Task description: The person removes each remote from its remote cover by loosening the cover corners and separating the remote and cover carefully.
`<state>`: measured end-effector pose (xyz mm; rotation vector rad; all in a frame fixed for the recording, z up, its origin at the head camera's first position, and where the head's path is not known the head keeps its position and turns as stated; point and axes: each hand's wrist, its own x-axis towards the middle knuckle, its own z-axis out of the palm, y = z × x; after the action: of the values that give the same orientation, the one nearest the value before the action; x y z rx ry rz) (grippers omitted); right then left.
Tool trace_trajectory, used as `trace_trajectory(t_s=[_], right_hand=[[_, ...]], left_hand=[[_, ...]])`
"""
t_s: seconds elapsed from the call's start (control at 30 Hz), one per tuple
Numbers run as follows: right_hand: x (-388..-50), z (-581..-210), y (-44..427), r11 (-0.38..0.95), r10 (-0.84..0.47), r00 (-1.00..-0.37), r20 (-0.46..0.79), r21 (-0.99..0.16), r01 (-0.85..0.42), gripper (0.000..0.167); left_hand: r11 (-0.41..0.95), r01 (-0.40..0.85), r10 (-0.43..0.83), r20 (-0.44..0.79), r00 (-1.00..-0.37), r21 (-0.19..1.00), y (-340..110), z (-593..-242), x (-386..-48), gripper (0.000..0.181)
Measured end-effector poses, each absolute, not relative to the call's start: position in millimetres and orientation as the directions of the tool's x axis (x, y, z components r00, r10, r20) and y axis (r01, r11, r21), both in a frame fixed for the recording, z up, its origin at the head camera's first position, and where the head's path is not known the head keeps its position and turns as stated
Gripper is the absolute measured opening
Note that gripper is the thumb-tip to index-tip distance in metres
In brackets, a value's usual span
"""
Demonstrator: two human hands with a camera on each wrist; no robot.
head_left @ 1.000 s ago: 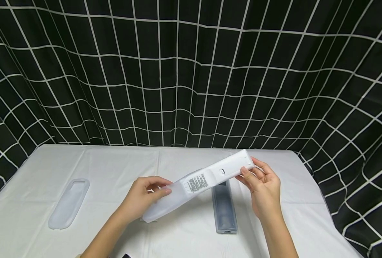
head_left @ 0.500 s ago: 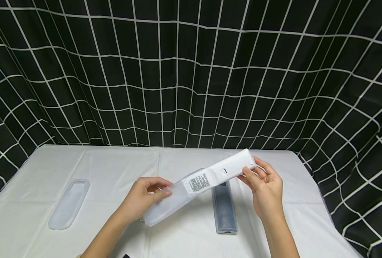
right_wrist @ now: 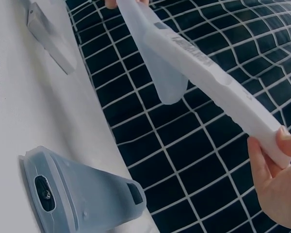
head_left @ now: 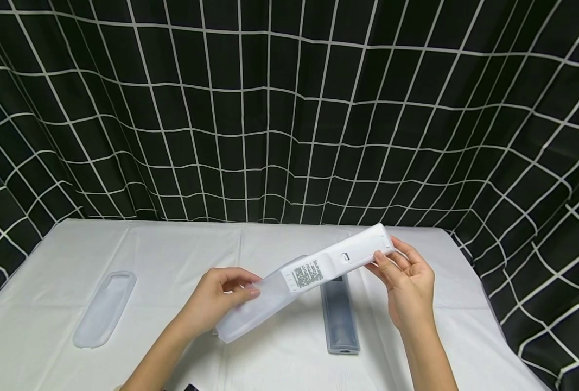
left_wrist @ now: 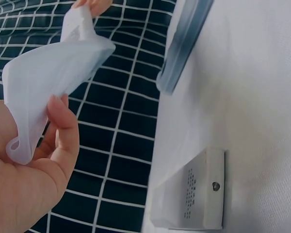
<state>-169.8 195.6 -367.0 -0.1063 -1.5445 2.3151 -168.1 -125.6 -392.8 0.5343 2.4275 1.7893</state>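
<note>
My left hand (head_left: 219,300) pinches a translucent white sleeve (head_left: 255,313) near its lower left end. A white remote control (head_left: 362,248), its printed back upward, lies partly inside that sleeve and slants up to the right. My right hand (head_left: 408,282) grips the bare far end of the remote between thumb and fingers. In the right wrist view the remote (right_wrist: 218,85) stands out from the sleeve (right_wrist: 167,80), which hangs beside it. The left wrist view shows my left thumb and fingers (left_wrist: 63,119) on the soft sleeve (left_wrist: 43,77).
A blue-grey cased remote (head_left: 340,320) lies on the white table (head_left: 172,244) below the held remote. At the left lies another translucent sleeve (head_left: 105,309). A white box-like object (left_wrist: 196,194) with small holes is on the cloth. Behind hangs a black curtain (head_left: 279,119) with white grid lines.
My right hand has moved slightly right with the remote, and more of the remote's printed back shows outside the sleeve. My left hand has stayed almost in place, still pinching the sleeve.
</note>
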Motion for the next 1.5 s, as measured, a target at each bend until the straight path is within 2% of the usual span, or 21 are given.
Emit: trace_trajectory(t_s=[0.53, 0.8, 1.17, 1.5], right_hand=[[-170, -365, 201, -0.342, 0.357, -0.927, 0.117, -0.907, -0.246, 0.033], [-172, -363, 220, -0.425, 0.426, -0.902, 0.076, -0.863, -0.274, 0.029], [-172, -364, 221, -0.411, 0.401, -0.912, 0.085, -0.873, -0.262, 0.028], [-174, -369, 218, -0.376, 0.367, -0.927, 0.074, -0.9, -0.22, 0.034]], left_hand=[[0.267, 0.237, 0.354, 0.134, -0.926, 0.934, -130, -391, -169, 0.021], [0.28, 0.227, 0.335, 0.127, -0.934, 0.933, -137, -394, -171, 0.02], [0.276, 0.226, 0.324, 0.131, -0.937, 0.934, -139, -395, -173, 0.023], [0.256, 0.19, 0.321, 0.102, -0.941, 0.948, -140, -393, -173, 0.025]])
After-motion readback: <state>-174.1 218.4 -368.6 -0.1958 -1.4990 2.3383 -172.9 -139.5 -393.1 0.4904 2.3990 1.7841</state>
